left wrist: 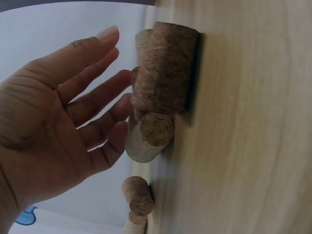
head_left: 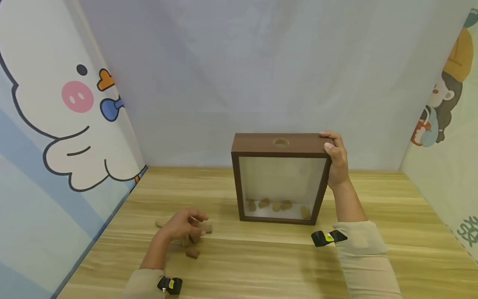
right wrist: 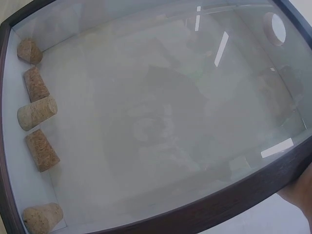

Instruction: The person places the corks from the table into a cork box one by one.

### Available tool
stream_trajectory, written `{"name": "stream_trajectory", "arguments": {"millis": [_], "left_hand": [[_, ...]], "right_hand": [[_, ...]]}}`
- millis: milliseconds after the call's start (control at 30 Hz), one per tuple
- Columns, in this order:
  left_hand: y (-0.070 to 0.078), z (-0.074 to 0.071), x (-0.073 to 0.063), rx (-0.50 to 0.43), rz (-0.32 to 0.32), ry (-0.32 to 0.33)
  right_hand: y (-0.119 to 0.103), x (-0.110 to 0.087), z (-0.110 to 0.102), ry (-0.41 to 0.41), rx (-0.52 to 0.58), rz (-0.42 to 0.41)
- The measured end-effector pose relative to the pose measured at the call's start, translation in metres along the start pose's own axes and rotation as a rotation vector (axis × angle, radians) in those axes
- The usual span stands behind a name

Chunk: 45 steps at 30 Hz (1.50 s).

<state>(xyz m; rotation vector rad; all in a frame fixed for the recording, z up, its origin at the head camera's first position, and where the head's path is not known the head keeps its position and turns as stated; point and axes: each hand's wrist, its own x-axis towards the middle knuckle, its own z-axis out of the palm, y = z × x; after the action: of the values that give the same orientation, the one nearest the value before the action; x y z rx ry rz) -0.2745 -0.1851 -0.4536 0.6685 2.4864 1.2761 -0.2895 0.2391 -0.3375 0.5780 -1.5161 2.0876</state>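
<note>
A brown-framed shadow box (head_left: 254, 143) with a clear front stands upright on the table, a round hole (head_left: 281, 142) in its top. Several corks (right wrist: 42, 150) lie along the bottom inside it. At the box's upper right corner, my right hand (head_left: 339, 164) grips the frame, thumb on the front side and fingers over the top. My left hand (head_left: 182, 225) is over a loose group of corks (head_left: 192, 252) left of the box. In the left wrist view its fingers are spread and loosely bent beside a brown cork (left wrist: 165, 68), with nothing held between them.
The wood-grain table (head_left: 269, 261) ends at a pale curtain (head_left: 239, 83) behind the box. A wall with a cartoon duck (head_left: 48, 95) borders the left side, and a printed wall (head_left: 448, 166) the right. One light cork (head_left: 160, 222) lies left of the left hand.
</note>
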Motion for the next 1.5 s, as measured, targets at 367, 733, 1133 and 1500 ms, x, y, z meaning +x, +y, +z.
{"name": "stream_trajectory", "arguments": {"millis": [367, 733, 1133, 1500], "left_hand": [[-0.002, 0.002, 0.010, 0.093, -0.010, -0.008], [-0.002, 0.011, 0.017, 0.161, -0.005, -0.004], [0.016, 0.013, 0.015, 0.141, 0.025, 0.032], [0.068, 0.014, 0.016, 0.069, 0.175, 0.123]], "right_hand": [[0.001, 0.002, -0.002, 0.001, -0.007, -0.001], [0.003, 0.002, -0.005, -0.003, -0.014, 0.002], [0.005, 0.003, -0.004, -0.005, -0.024, 0.007], [0.005, 0.003, -0.004, 0.005, -0.001, 0.021]]}}
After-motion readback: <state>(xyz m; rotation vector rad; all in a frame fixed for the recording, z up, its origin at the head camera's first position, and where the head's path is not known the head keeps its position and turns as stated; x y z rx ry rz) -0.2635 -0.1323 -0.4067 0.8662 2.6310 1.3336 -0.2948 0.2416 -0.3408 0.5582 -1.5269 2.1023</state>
